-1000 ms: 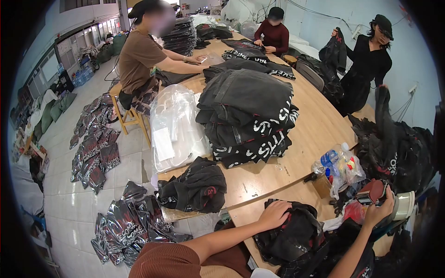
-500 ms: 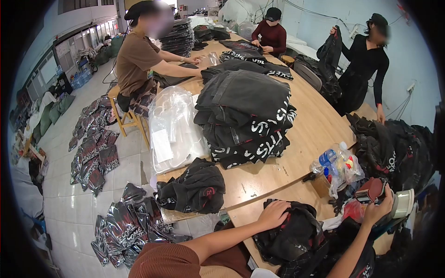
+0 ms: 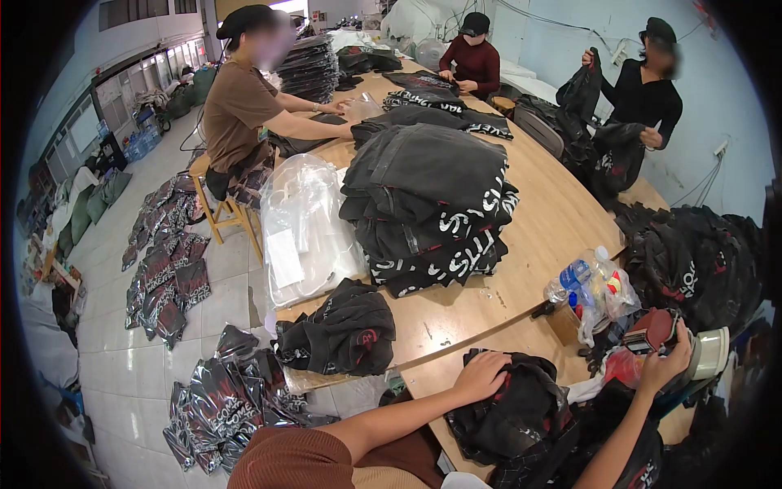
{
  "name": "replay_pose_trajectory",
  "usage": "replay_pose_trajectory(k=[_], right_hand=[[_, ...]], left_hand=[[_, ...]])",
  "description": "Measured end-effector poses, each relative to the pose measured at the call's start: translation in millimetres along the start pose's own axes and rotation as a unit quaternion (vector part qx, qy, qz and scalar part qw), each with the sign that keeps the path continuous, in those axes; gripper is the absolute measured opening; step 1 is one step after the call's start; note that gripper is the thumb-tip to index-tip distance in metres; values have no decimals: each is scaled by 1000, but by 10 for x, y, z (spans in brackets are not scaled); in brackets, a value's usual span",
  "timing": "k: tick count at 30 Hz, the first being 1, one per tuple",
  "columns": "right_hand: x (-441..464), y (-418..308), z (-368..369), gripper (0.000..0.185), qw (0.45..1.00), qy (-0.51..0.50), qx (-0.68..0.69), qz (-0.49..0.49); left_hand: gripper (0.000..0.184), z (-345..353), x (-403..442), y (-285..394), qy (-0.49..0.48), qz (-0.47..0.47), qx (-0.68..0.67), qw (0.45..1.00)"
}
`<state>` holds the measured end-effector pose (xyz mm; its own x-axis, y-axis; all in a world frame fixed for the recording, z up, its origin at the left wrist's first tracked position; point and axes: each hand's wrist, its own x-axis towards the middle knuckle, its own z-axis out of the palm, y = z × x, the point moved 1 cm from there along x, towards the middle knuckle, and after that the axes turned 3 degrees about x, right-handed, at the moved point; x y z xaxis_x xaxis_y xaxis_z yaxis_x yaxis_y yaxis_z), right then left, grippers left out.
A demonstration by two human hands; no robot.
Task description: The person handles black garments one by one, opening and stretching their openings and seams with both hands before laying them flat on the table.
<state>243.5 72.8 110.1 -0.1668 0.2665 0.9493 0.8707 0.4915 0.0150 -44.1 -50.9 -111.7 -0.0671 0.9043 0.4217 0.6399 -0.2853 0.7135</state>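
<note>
My left hand (image 3: 482, 377) lies with its fingers stretched over a crumpled black garment (image 3: 509, 411) at the near table edge. At the lower right, my right hand (image 3: 666, 363) is closed round a dark red object (image 3: 652, 332) with a metallic edge, beside a cream-coloured round spool (image 3: 711, 357). Red and white plastic is just left of that hand. Another crumpled black garment (image 3: 346, 330) rests on the table corner. Behind it rises a tall stack of folded black garments (image 3: 432, 187) with white lettering.
Clear plastic bags (image 3: 305, 228) lie left of the stack. A water bottle (image 3: 574, 277) stands at the right near a black garment heap (image 3: 692, 261). Packed garments (image 3: 216, 399) cover part of the floor. Three people work around the wooden table (image 3: 562, 204).
The person at the right has lifted a black garment from beside the heap and now holds one in each hand. My hands have hardly moved.
</note>
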Motion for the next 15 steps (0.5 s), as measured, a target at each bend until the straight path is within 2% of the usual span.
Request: replay_pose_trajectory(k=[15], right_hand=[[18,-19,-23,44,1000,5,10,-3]], left_hand=[[28,7,8,-2,7,9,-7,1000]])
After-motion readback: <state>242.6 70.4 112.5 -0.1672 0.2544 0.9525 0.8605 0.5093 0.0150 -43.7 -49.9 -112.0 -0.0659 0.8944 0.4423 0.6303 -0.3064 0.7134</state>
